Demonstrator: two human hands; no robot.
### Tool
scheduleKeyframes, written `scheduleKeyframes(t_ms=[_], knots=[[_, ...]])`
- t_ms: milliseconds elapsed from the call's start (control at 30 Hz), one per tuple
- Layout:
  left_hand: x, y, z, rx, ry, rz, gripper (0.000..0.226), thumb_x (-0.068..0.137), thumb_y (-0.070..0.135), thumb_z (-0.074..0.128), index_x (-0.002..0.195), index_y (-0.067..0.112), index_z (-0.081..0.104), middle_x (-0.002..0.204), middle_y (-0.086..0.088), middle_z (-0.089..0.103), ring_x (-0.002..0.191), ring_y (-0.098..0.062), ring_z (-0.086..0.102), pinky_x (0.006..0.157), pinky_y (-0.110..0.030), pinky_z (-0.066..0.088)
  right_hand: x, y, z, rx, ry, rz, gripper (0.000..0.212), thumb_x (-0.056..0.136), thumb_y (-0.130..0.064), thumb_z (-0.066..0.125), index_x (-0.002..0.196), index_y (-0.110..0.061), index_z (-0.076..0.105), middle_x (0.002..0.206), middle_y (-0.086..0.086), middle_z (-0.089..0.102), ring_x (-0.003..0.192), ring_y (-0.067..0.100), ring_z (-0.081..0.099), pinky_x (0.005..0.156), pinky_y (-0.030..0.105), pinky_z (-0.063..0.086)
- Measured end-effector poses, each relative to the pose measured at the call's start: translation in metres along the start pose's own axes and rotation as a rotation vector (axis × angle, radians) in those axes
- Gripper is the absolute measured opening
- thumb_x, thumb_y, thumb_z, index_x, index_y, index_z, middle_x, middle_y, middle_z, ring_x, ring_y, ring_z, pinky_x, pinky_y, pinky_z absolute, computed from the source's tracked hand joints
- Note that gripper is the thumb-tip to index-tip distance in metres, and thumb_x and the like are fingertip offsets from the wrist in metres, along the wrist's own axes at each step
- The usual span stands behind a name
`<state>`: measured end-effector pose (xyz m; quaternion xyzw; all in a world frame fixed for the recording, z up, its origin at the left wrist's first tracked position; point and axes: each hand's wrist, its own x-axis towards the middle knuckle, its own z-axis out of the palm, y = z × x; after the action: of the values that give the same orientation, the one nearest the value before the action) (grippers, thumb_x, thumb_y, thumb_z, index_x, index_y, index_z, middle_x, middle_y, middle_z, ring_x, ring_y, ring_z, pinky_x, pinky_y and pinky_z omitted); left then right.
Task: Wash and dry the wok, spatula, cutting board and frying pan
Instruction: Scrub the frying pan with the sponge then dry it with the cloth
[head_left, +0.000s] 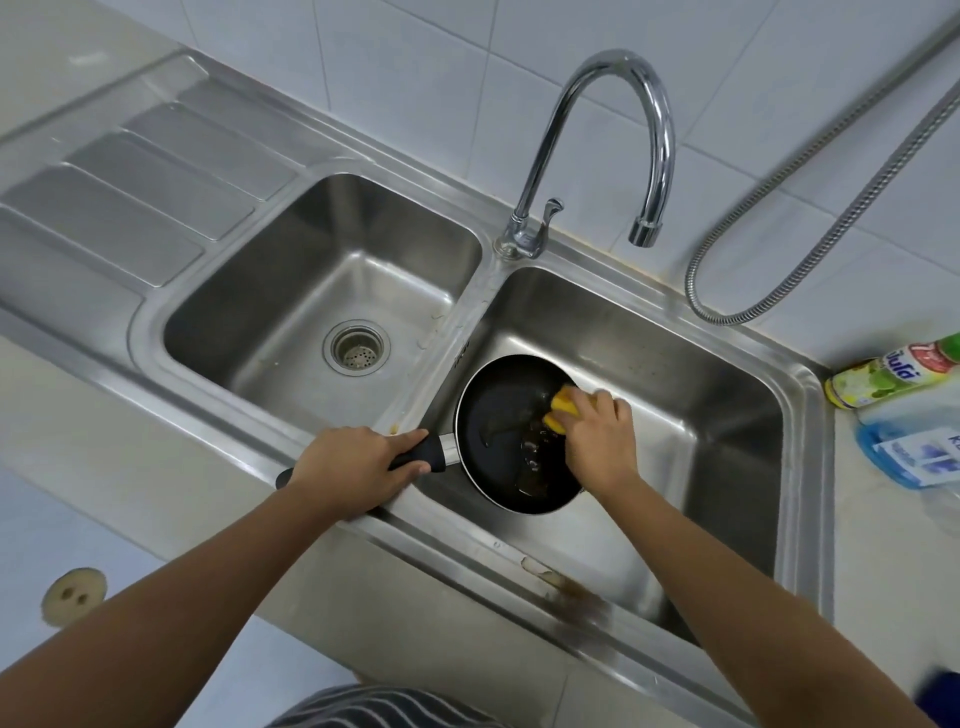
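While the left hand (353, 467) is curling its fingers and thumb around the black handle (418, 453) of the small round black non-stick frying pan (493, 415), the right hand (602, 441) is pressing a yellow sponge (563, 408) against the pan's inner surface, its bent fingers gripping the sponge. The frying pan is being held in the right basin (701, 405) of the double stainless-steel sink, close to the front left corner, and its handle is reaching out over the front rim beside the divider. Whether its base is touching the basin floor cannot be told. Brown greasy residue (535, 462) is lying inside the pan just below the sponge. A curved chrome faucet (613, 130) is arching over the right basin. The left basin (291, 291) is showing a round metal drain strainer (357, 347). A flexible metal hose (831, 208) is looping along the white tiled wall. On the counter to the right, a green-capped dish-soap bottle (893, 371) is lying on its side.
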<state>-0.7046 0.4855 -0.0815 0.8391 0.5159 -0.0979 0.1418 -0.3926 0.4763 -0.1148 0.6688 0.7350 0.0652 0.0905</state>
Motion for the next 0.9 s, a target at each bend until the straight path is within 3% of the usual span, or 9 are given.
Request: scheduleKeyframes(t_ms=[100,200,333,433,567,700,733,833,900], knots=[[0.0,0.001,-0.001,-0.039,-0.021,-0.017,0.054,0.095,0.067,0.028,0.147,0.05,0.028,0.093,0.0,0.067,0.095,-0.02,0.064,0.067,-0.029,0.039,-0.034,-0.012,0.005,0.128,-0.147,0.09,0.032,0.074,-0.025,0.069,0.104,-0.035,0.076,0.118,-0.002,0.062,0.1,0.028,0.047,0.083,0.039,0.036],[0.001,0.001,-0.003,-0.07,-0.038,-0.026,0.053,0.095,0.067,0.03,0.146,0.052,0.03,0.079,0.003,0.055,0.092,-0.019,0.063,0.068,-0.028,0.041,-0.047,-0.032,0.01,0.419,-0.311,0.085,0.041,0.09,-0.028,0.057,0.126,-0.045,0.063,0.137,-0.008,0.049,0.117,0.025,0.04,0.098,0.034,0.032],[0.001,0.0,-0.004,-0.045,-0.046,-0.024,0.055,0.094,0.069,0.029,0.146,0.052,0.029,0.073,0.005,0.05,0.083,-0.018,0.061,0.068,-0.029,0.045,-0.028,-0.065,0.01,0.748,-0.237,-0.039,0.051,0.09,-0.016,0.065,0.136,-0.037,0.056,0.145,0.0,0.043,0.12,0.03,0.041,0.107,0.029,0.033],[-0.001,0.0,-0.005,-0.012,-0.043,-0.022,0.055,0.094,0.069,0.028,0.146,0.052,0.029,0.068,0.007,0.046,0.078,-0.017,0.059,0.064,-0.029,0.042,0.002,-0.072,0.007,0.729,-0.119,-0.012,0.051,0.095,-0.027,0.06,0.143,-0.038,0.046,0.15,0.0,0.036,0.124,0.029,0.038,0.103,0.035,0.04],[-0.001,0.002,-0.006,0.004,-0.028,-0.027,0.055,0.094,0.068,0.029,0.146,0.051,0.03,0.067,0.007,0.045,0.084,-0.017,0.062,0.064,-0.029,0.041,0.017,-0.069,0.014,0.659,-0.108,0.39,0.055,0.098,-0.043,0.048,0.15,-0.039,0.032,0.154,0.005,0.028,0.126,0.032,0.036,0.099,0.042,0.043],[0.0,0.001,-0.004,0.008,-0.044,-0.008,0.055,0.094,0.069,0.029,0.146,0.05,0.03,0.076,0.005,0.057,0.084,-0.017,0.062,0.068,-0.031,0.046,-0.009,-0.083,0.021,0.613,-0.075,0.092,0.056,0.098,-0.042,0.048,0.151,-0.04,0.03,0.152,0.005,0.028,0.122,0.031,0.038,0.094,0.04,0.046],[0.001,0.0,-0.004,0.012,-0.046,-0.006,0.055,0.094,0.069,0.029,0.146,0.05,0.03,0.078,0.005,0.058,0.083,-0.017,0.062,0.067,-0.03,0.046,-0.007,-0.078,0.023,0.623,-0.082,0.109,0.054,0.098,-0.041,0.049,0.15,-0.041,0.032,0.151,0.004,0.029,0.122,0.031,0.039,0.093,0.039,0.046],[0.002,0.001,-0.004,0.002,-0.046,-0.017,0.054,0.094,0.068,0.03,0.145,0.05,0.031,0.076,0.006,0.054,0.079,-0.016,0.058,0.065,-0.029,0.043,0.003,-0.068,0.025,0.695,-0.112,0.458,0.052,0.098,-0.038,0.05,0.148,-0.043,0.035,0.149,0.006,0.032,0.123,0.032,0.039,0.095,0.04,0.045],[0.002,0.001,-0.004,-0.007,-0.047,-0.025,0.054,0.094,0.068,0.031,0.145,0.051,0.033,0.075,0.006,0.053,0.083,-0.017,0.061,0.066,-0.03,0.043,-0.003,-0.078,0.021,0.676,-0.116,0.333,0.052,0.099,-0.036,0.05,0.148,-0.041,0.036,0.146,0.007,0.033,0.122,0.032,0.04,0.094,0.039,0.046]])
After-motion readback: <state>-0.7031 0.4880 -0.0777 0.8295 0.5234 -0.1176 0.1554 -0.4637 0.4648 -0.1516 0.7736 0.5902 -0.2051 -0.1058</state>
